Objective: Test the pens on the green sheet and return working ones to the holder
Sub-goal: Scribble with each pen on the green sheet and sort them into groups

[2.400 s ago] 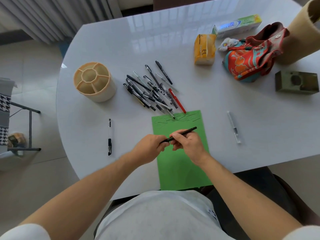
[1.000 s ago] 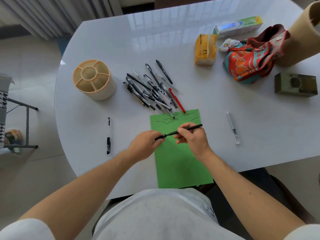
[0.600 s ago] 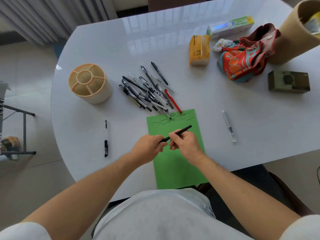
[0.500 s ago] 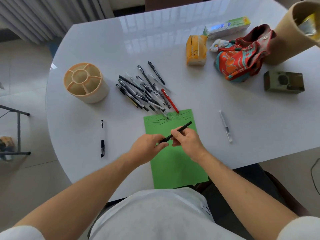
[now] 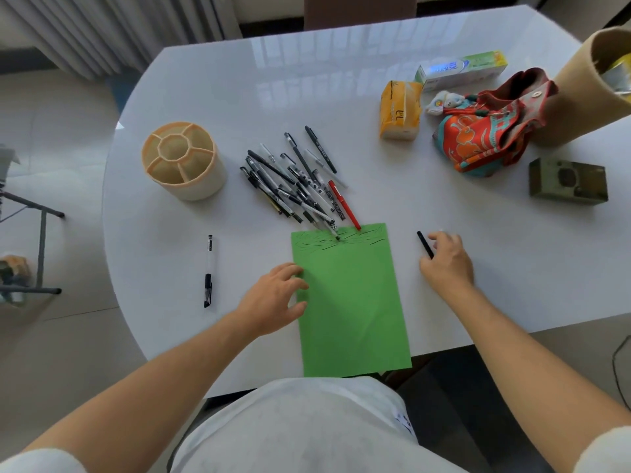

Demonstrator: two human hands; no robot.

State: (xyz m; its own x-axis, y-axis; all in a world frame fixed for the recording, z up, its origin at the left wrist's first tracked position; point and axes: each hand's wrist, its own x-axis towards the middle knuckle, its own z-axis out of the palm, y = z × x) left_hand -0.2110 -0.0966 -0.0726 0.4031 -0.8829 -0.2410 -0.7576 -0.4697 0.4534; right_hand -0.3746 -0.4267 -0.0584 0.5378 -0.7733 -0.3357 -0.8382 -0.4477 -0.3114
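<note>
Fingers (image 5: 440, 238) of the right hand (image 5: 447, 262) curl round a black pen (image 5: 425, 245), held just right of the green sheet (image 5: 351, 298) above the white table (image 5: 341, 97). The left hand (image 5: 273, 297) lies relaxed, fingers spread, resting on the sheet's left edge and gripping nothing. A pile of pens (image 5: 297, 179) touches the sheet's far edge. The round holder (image 5: 184, 160) stands left of the pile. A single pen (image 5: 208, 271) lies apart, left of the sheet.

Roughly twenty pens (image 5: 300, 186) (heaped), one holder (image 5: 184, 162).
</note>
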